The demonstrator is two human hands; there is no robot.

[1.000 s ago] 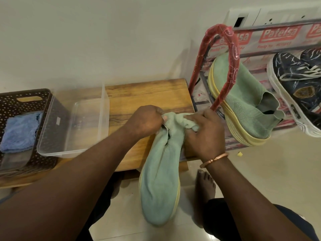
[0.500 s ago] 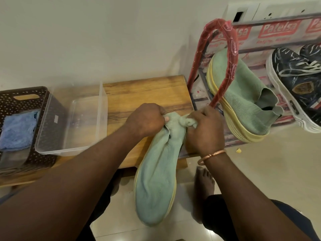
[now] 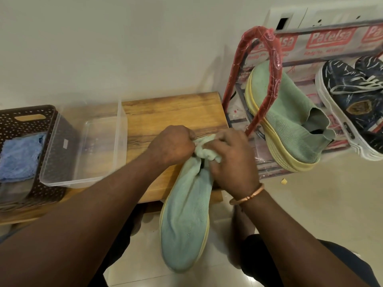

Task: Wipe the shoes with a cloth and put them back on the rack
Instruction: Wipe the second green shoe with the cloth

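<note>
Pointing its toe at the person, the green shoe (image 3: 184,220) runs near-to-far.

Soft, warmish indoor light, a bit dim, no hard sun; source not in view. Wall (image 3: 103,48) evenly lit, w/ a faint shadow just left of the rack (image 3: 276,65). Pale sheen on floor (image 3: 331,204) tiles, btm right. Forearms dark in foreground. Wide-angle bows the rack rails at rt edge. Left hand (image 3: 172,143) & right hand (image 3: 232,160) a little soft.

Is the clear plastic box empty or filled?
Empty: the clear plastic box holds nothing; the wooden bench shows through its bottom.
</note>
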